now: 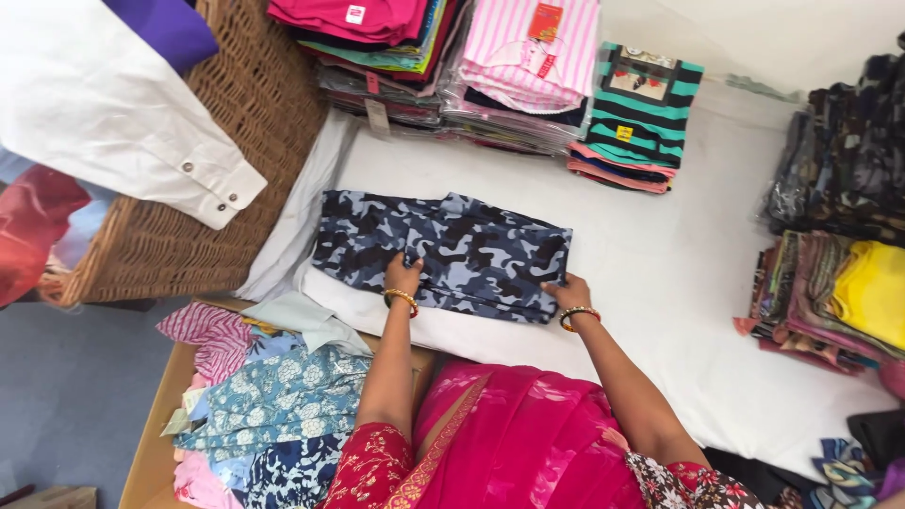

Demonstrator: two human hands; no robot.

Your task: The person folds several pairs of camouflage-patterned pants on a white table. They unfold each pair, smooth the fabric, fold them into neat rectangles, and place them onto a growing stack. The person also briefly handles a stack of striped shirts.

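Lying under both hands' grip [403, 276]: camouflage garment [471, 250]

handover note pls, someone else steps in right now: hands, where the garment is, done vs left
Left hand: flat on the near edge of the blue camouflage garment, fingers pressing the cloth, no closed grip.
Right hand: at the garment's near right corner, fingertips on the edge.
Garment: lies folded and flat on the white table cover, between the wicker basket and the stacks of folded clothes.
Done: garment looks folded into a rectangle and smoothed.
Left: probably a final fold or moving it to a stack; it sits apart from every pile.
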